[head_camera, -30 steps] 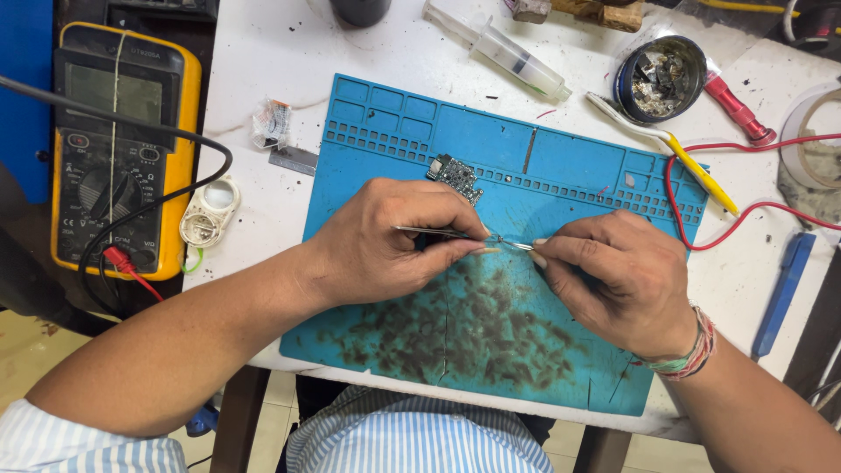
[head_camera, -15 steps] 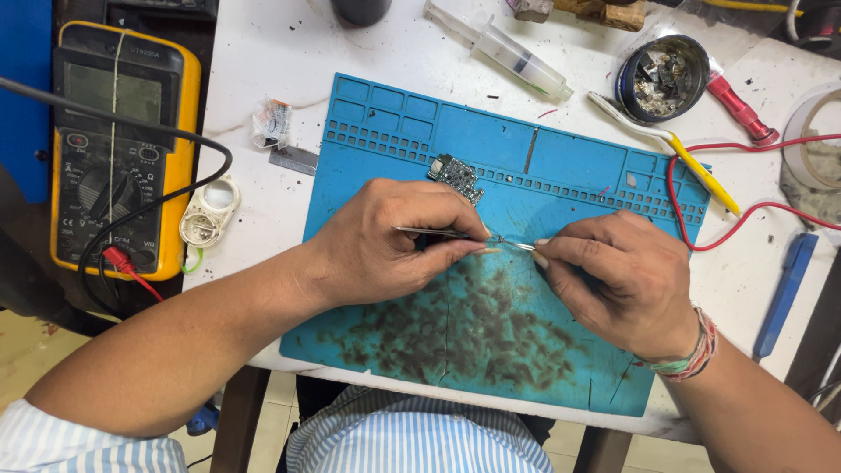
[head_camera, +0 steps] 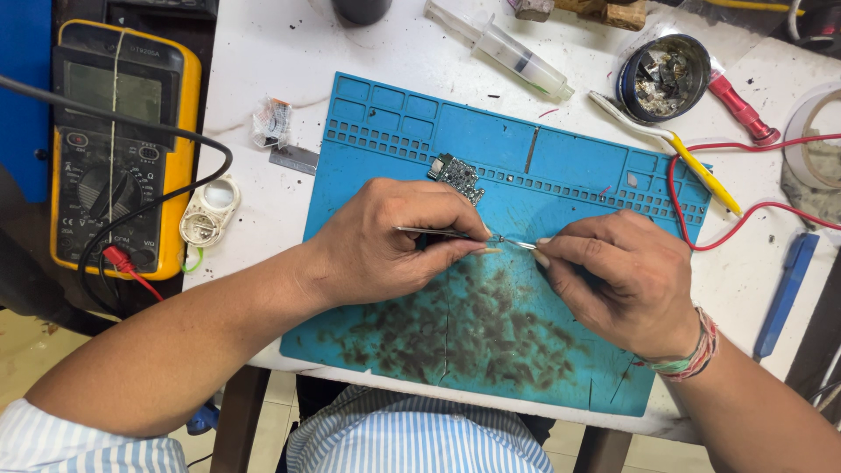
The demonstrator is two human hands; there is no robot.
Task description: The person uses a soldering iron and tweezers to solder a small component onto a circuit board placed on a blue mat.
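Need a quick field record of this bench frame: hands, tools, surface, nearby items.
surface: blue work mat on a white table, mat's near half stained dark
left hand: left hand pinches thin tweezers, tips pointing right
right hand: right hand grips a small metal piece that meets the tweezer tips
circuit board: small circuit board lies on the mat just beyond the left hand
left of mat: yellow multimeter
far edge: syringe, round tin

Grey multimeter screen (head_camera: pixel 109 92) far left; perhaps crumpled wrapper (head_camera: pixel 272 122).
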